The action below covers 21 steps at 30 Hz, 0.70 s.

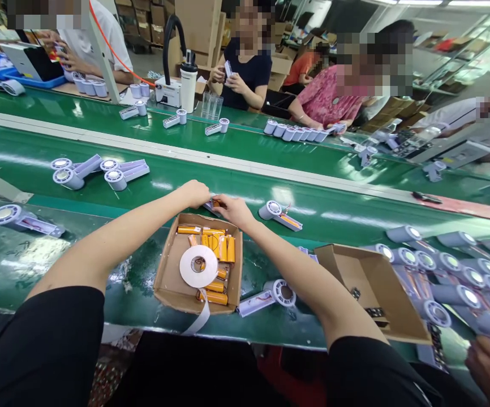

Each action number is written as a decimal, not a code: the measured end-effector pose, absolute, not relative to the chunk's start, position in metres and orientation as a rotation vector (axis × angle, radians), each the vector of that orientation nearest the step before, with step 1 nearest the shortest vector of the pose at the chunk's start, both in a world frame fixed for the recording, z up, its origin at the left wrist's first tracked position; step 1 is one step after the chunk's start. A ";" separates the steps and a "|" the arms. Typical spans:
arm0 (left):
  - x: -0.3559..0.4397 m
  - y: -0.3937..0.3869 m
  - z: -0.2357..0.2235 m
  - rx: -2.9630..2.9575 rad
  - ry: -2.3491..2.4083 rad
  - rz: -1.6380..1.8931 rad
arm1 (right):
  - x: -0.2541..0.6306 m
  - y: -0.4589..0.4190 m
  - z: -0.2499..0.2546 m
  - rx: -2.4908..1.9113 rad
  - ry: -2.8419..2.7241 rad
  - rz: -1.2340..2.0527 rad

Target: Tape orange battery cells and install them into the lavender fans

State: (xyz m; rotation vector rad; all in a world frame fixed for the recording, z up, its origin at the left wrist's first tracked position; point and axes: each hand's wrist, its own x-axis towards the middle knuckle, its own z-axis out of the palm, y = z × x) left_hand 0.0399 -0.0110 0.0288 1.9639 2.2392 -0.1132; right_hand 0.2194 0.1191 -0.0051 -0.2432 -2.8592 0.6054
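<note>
My left hand point(194, 193) is closed round a lavender fan housing, whose round end it hides. Only the handle point(209, 208) of that housing shows, pointing toward my other hand. My right hand point(235, 210) pinches an orange battery point(215, 203) at the handle. Just below both hands stands a cardboard box point(162, 282) with several orange batteries point(229, 249) and a roll of white tape point(188, 271), its loose end hanging over the front edge. Right of my hands, another fan housing point(274, 210) lies on the belt with an orange battery in its handle.
Fan housings lie at left point(7, 215), on the belt point(115, 180) and beside my right forearm point(253, 303). A second cardboard box point(376, 282) holds small dark parts. Many housings point(444, 260) crowd the right, near another person's hand point(489, 362). Co-workers sit across the line.
</note>
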 end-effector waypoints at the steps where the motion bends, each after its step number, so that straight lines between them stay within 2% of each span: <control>1: 0.040 -0.011 0.030 1.948 2.243 -0.125 | 0.220 0.120 -0.006 -0.243 -2.858 0.593; 6: 0.029 0.003 0.040 1.793 2.169 -0.084 | 0.222 0.118 -0.001 -0.262 -2.879 0.518; 11: 0.021 0.004 0.041 1.688 2.085 0.165 | 0.233 0.117 0.002 -0.279 -2.930 0.451; 16: 0.033 0.004 0.028 1.534 2.228 0.376 | 0.238 0.114 0.006 -0.353 -3.036 0.354; 21: 0.044 0.013 0.024 1.390 2.313 0.413 | 0.221 0.107 0.017 -0.316 -3.188 0.224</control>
